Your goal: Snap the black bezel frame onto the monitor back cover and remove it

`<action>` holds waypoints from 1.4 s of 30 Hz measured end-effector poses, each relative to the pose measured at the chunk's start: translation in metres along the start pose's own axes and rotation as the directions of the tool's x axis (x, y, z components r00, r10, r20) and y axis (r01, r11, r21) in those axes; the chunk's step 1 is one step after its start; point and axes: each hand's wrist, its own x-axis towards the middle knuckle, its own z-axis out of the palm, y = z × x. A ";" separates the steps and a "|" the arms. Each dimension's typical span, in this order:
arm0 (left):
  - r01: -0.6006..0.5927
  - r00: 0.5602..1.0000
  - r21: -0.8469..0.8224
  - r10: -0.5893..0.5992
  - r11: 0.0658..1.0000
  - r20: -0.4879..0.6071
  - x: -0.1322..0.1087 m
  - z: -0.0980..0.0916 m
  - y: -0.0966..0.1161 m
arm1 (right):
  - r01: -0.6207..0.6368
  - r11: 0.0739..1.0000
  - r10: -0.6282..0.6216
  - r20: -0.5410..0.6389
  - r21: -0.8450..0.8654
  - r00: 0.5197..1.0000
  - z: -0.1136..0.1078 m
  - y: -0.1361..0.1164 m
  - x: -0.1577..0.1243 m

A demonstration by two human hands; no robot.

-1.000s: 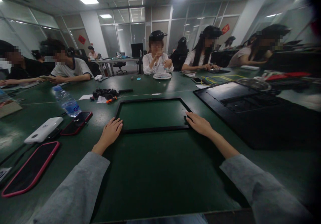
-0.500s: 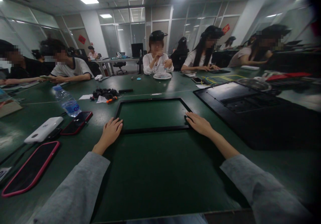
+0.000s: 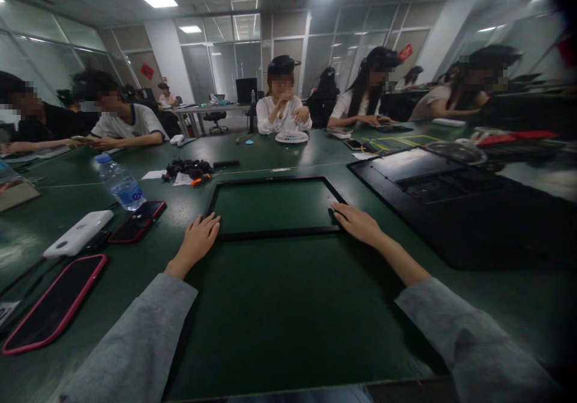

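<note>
A thin black rectangular frame lies flat on the green table, whose surface shows through its middle. Over the frame's near left corner rests my left hand, fingers stretched out and pointing forward. My right hand lies across the near right corner, its fingers extended over the side bar and slightly inside the opening. Both hands are open, and neither is wrapped round the frame. My palms hide parts of the two near corners.
A large black panel lies to the right. On the left are a water bottle, a white power bank, a red-edged phone and a pink-cased phone. Black gear sits beyond the frame. Several people sit around the table.
My right fingers have shifted very slightly at the frame's right side. My left hand and the frame look the same.
</note>
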 end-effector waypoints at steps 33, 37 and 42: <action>0.038 0.999 -0.118 -0.042 0.992 -0.026 -0.008 -0.016 0.012 | -0.135 0.988 0.151 -0.274 0.073 0.950 -0.018 0.006 0.000; -0.015 0.998 -0.161 0.023 0.987 0.051 -0.013 -0.021 0.015 | -0.255 0.962 0.272 -0.378 0.096 0.885 -0.031 0.024 -0.004; -0.059 0.994 -0.165 0.073 0.985 0.081 -0.016 -0.023 0.017 | -0.390 0.912 0.399 -0.511 0.132 0.761 -0.051 0.051 -0.020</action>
